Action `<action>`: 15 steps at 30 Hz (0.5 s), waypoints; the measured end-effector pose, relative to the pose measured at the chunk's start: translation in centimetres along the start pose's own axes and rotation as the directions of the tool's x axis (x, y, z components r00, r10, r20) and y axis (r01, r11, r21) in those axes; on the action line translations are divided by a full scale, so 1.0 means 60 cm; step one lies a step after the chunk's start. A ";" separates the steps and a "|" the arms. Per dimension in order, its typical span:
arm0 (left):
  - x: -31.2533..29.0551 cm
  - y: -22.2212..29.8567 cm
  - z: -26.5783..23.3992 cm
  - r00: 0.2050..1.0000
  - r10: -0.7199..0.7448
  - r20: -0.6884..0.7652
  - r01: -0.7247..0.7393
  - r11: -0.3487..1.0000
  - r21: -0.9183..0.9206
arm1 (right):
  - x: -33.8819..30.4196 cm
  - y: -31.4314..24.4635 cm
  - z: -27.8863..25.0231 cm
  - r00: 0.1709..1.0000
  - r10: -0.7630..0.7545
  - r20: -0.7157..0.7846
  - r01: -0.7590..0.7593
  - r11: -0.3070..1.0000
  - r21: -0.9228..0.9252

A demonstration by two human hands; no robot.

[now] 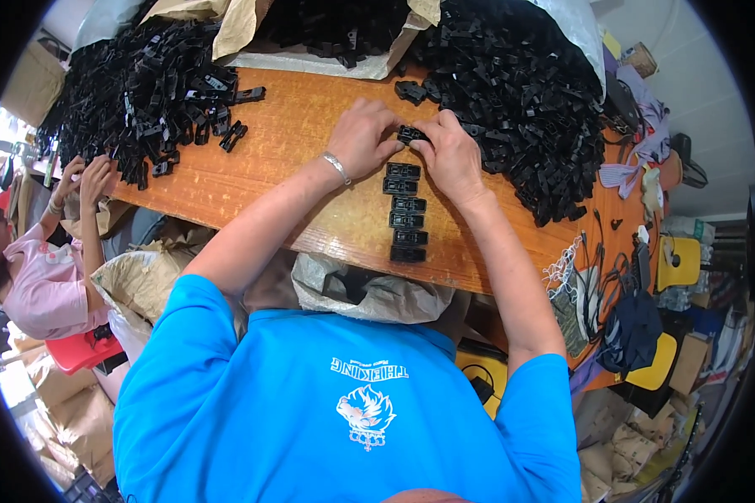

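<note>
A small black plastic part (410,134) sits between my two hands over the wooden table. My left hand (363,138), with a bracelet at the wrist, pinches its left end. On the other end close the thumb and fingers of my right hand (451,158). Just below, a column of similar black rectangular parts (408,204) runs down to the table's near edge, lying roughly end to end in small groups. Their fine detail is too small to tell.
Heaps of loose black parts, one left (155,92) and one right (520,101), flank an open paper sack (310,63) of more. A co-worker (54,268) handles parts at the left. Cables (591,285) lie at right; a pale sack (369,293) opens below the near edge.
</note>
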State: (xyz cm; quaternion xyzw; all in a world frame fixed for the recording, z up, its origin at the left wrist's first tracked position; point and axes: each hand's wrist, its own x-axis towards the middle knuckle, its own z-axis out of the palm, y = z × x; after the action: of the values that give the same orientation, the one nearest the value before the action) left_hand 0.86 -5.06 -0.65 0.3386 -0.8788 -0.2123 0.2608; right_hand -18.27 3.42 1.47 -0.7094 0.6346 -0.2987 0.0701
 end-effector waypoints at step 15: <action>0.038 0.004 0.006 0.977 -0.147 0.155 0.122 0.979 0.162 | 0.003 0.031 0.000 0.993 0.018 0.119 -0.018 1.000 -0.006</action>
State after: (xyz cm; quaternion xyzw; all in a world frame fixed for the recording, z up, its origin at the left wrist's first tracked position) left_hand -0.92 -6.44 -0.10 0.3975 -0.8860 -0.1895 0.1452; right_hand -19.83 2.90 0.63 -0.7202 0.6364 -0.2539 0.1088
